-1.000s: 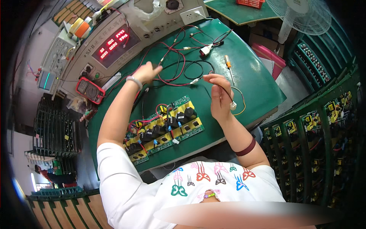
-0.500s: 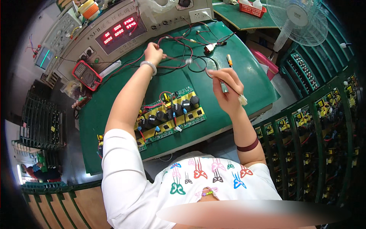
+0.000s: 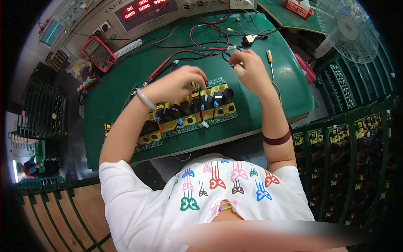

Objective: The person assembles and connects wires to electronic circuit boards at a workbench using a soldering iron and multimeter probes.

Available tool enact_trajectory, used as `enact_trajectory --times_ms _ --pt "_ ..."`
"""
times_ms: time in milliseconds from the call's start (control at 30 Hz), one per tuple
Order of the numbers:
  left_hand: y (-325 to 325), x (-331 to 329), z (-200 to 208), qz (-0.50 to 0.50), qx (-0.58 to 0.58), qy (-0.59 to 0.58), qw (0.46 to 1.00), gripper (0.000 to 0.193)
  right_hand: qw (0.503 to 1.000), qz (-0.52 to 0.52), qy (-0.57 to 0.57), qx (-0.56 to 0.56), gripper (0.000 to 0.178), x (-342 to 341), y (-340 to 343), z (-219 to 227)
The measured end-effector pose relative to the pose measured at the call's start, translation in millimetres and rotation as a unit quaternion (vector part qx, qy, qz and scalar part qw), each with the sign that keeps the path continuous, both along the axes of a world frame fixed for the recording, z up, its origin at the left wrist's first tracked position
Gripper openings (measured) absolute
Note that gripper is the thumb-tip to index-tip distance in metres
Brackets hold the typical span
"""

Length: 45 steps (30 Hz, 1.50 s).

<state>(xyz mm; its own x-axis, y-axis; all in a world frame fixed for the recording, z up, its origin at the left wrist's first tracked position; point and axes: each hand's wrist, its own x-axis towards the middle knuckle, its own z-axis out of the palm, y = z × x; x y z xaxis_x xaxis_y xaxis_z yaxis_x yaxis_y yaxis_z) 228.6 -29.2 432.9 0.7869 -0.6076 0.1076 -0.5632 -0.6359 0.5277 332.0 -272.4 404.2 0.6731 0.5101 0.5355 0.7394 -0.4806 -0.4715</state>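
Observation:
Over the back edge of a long green circuit board (image 3: 191,122) is my left hand (image 3: 180,84), its fingers bent and apart beside the yellow parts, with nothing visible held. The board carries a row of black capacitors (image 3: 217,98), yellow strips and short wires with blue-sleeved ends. Farther right, above the green tabletop (image 3: 252,113), the fingers of my right hand (image 3: 252,69) are closed around a dark cable (image 3: 226,54). Something whitish shows at its thumb, too unclear to name. Tangled red and black cables (image 3: 197,31) lie beyond both hands.
A red multimeter (image 3: 100,53) stands at the left, before a grey test bench (image 3: 189,10) with red displays. An orange-handled screwdriver (image 3: 270,61) lies right of my right hand. A fan (image 3: 348,29) and racks of boards (image 3: 336,147) flank the table's right side.
My left hand has come back from the cables to the board. My right hand has moved slightly farther away, its fingers now curled at the cables. The view has shifted a little.

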Motion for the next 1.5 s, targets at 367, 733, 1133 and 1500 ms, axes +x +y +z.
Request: enact_trajectory --times_ms 367,733,1133,1500 --pt "-3 -11 -17 0.058 0.003 0.055 0.997 0.033 0.93 0.142 0.333 0.067 0.019 13 36 -16" --pt "-5 -4 -12 0.152 -0.092 -0.012 0.984 0.007 0.92 0.132 0.344 0.131 0.026 -6 9 -9" --pt "-22 -8 -17 0.291 -0.361 -0.058 0.884 0.024 0.816 0.288 0.24 0.439 0.017 7 38 19" --pt "-26 0 -12 0.294 -0.286 -0.146 0.9 0.026 0.903 0.262 0.167 0.298 0.038 21 58 -11"
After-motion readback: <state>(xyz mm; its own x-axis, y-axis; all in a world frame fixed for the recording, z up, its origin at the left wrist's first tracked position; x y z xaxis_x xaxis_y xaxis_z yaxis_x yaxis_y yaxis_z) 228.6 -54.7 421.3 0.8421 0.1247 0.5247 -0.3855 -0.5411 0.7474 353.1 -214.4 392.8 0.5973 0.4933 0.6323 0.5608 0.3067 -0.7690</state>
